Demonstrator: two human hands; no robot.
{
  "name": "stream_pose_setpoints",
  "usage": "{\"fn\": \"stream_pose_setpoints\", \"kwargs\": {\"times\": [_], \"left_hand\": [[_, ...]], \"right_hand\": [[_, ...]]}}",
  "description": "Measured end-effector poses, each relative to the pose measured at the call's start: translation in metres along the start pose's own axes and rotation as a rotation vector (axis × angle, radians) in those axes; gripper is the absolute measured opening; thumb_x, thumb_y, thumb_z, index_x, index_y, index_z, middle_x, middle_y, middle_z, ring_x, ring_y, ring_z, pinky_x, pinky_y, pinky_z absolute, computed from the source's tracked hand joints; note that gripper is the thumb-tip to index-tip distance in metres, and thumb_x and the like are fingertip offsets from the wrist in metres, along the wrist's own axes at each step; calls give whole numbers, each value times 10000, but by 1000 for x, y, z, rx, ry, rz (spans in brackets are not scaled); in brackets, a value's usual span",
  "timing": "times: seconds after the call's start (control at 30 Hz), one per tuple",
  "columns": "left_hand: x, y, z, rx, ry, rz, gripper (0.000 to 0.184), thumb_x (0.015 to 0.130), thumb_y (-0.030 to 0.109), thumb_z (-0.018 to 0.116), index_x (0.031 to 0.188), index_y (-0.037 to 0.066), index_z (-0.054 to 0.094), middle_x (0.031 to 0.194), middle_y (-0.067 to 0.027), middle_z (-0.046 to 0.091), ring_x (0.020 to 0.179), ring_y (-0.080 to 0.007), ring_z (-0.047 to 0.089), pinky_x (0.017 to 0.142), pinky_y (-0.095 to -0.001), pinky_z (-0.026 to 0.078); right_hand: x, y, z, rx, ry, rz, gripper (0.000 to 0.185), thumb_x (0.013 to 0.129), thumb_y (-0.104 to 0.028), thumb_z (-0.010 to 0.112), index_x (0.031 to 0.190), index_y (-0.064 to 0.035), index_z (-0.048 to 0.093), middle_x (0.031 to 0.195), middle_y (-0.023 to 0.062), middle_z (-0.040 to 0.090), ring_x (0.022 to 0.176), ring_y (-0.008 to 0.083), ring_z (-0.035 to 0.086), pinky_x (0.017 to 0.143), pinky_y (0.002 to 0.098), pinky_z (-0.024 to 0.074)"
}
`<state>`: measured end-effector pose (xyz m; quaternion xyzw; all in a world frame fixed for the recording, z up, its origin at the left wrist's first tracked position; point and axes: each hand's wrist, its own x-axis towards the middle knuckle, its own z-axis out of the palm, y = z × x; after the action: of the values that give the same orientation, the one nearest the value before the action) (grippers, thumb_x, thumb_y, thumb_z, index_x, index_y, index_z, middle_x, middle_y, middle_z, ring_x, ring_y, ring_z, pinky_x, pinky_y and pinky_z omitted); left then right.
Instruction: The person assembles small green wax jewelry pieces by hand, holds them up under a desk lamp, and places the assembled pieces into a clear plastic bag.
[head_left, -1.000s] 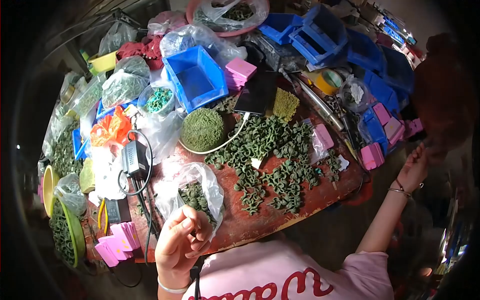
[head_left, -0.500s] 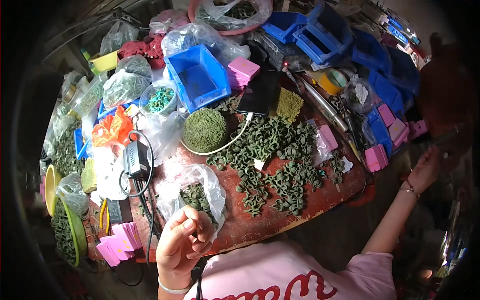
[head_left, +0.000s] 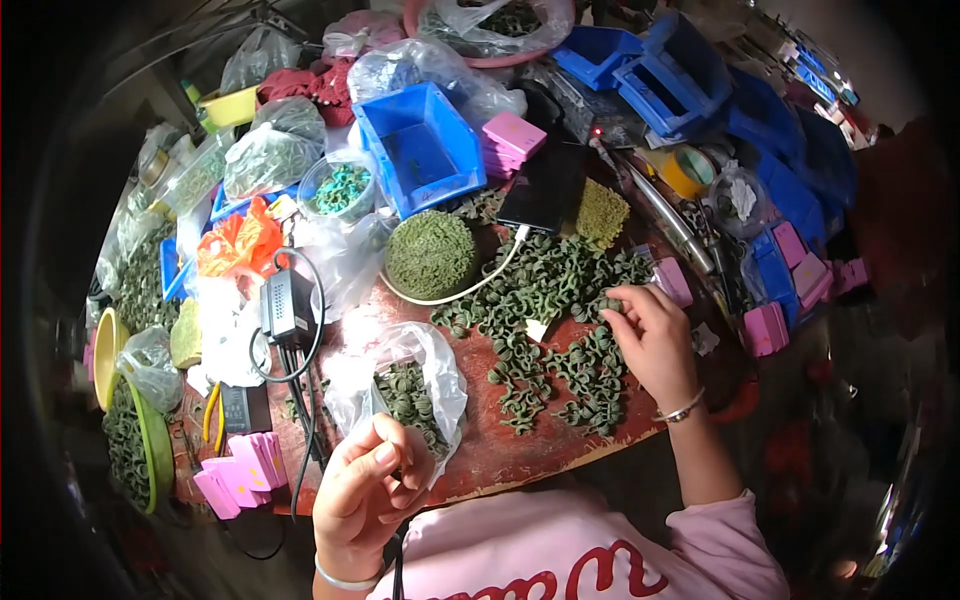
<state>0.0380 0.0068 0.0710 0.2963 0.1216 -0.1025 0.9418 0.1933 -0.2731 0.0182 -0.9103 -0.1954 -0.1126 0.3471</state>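
My left hand [head_left: 365,495] is held over the table's near edge, its fingers curled and pressed together; whatever is in them, if anything, is hidden. Just beyond it lies an open clear plastic bag [head_left: 447,365] with dark green curled pieces [head_left: 408,392] inside. At the right side of a loose pile of similar green curled pieces [head_left: 530,290] is my right hand [head_left: 655,345], thumb and fingers closing on one small piece at the pile's edge. A pale scrap of paper [head_left: 537,329] sits among the pieces.
Behind the pile are a round green clump [head_left: 431,256], a black phone [head_left: 543,190] with a white cable, and a blue bin [head_left: 425,150]. A black adapter [head_left: 287,305] with cords stands left. Pink cards [head_left: 242,474], a soldering-iron-like tool [head_left: 675,225] and yellow tape [head_left: 688,171] lie around.
My right hand has come in from the far right, off the table, to the pile's right edge. My left hand stays nearly in place. The view has shifted slightly.
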Motion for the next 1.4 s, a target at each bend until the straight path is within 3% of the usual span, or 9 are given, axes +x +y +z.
{"fn": "stream_pose_setpoints", "kwargs": {"times": [0.17, 0.27, 0.37, 0.47, 0.67, 0.83, 0.9, 1.07, 1.4], "left_hand": [[13, 1, 19, 216, 75, -49, 103, 904, 133, 520, 863, 51, 473, 723, -69, 454, 525, -50, 321, 402, -155, 268], [29, -3, 27, 292, 50, -99, 73, 917, 133, 560, 931, 70, 526, 835, -48, 579, 621, -49, 459, 489, -162, 355], [43, -8, 31, 295, 16, -85, 92, 920, 138, 584, 991, 88, 554, 950, -60, 629, 730, -55, 532, 597, -177, 406], [47, -7, 30, 298, -115, -97, 109, 894, 122, 624, 971, 80, 559, 915, -9, 615, 713, -47, 531, 573, -179, 395], [46, -9, 28, 283, -2, 8, 153, 855, 92, 672, 952, 72, 555, 811, 20, 581, 674, -40, 544, 534, -186, 393], [43, -2, 21, 195, -18, 64, 181, 832, 33, 680, 874, 83, 511, 812, 10, 590, 585, -31, 517, 463, -152, 346], [40, 12, 25, 287, 41, 276, 230, 803, 20, 709, 869, 79, 496, 789, -8, 584, 540, -27, 488, 427, -160, 332], [33, 46, 30, 402, 242, 668, 272, 795, -15, 702, 925, 73, 481, 825, -50, 610, 556, -31, 511, 421, -152, 350], [25, 68, 32, 427, 171, 786, 306, 795, 2, 713, 936, 82, 454, 825, -72, 630, 547, -35, 516, 411, -150, 346]], "right_hand": [[-1, -28, -5, 300, -35, 65, 203, 818, -39, 671, 1016, -18, 628, 800, 68, 640, 647, 107, 599, 558, 236, 466], [-1, -69, -11, 655, -223, 223, 200, 838, -2, 650, 1036, -1, 626, 822, 21, 631, 708, 54, 588, 619, 194, 481], [-3, -101, -7, 776, -294, 157, 201, 852, 9, 632, 1053, 11, 615, 867, 34, 631, 724, 54, 588, 645, 184, 478], [-1, -116, -2, 945, -308, 167, 204, 868, -7, 624, 1070, 17, 606, 911, 38, 630, 772, 55, 589, 691, 187, 478], [-2, -117, 14, 1288, -344, 224, 232, 870, -51, 642, 1093, 4, 614, 989, 28, 642, 840, 49, 571, 751, 189, 459], [-2, -115, 20, 1319, -406, 245, 372, 879, -163, 650, 1201, -5, 552, 1029, 36, 623, 851, 49, 554, 725, 161, 430], [2, -108, 16, 1279, -416, 180, 487, 880, -266, 645, 1262, -4, 495, 1067, 39, 595, 842, 35, 522, 691, 148, 409], [-10, -87, 13, 1092, -242, 432, 195, 882, -99, 598, 1050, -1, 601, 859, 22, 614, 617, -7, 417, 514, 140, 284], [-26, -74, 18, 1114, -289, 523, 113, 884, -87, 610, 945, 6, 595, 768, 24, 589, 562, 16, 390, 504, 152, 285]]}}
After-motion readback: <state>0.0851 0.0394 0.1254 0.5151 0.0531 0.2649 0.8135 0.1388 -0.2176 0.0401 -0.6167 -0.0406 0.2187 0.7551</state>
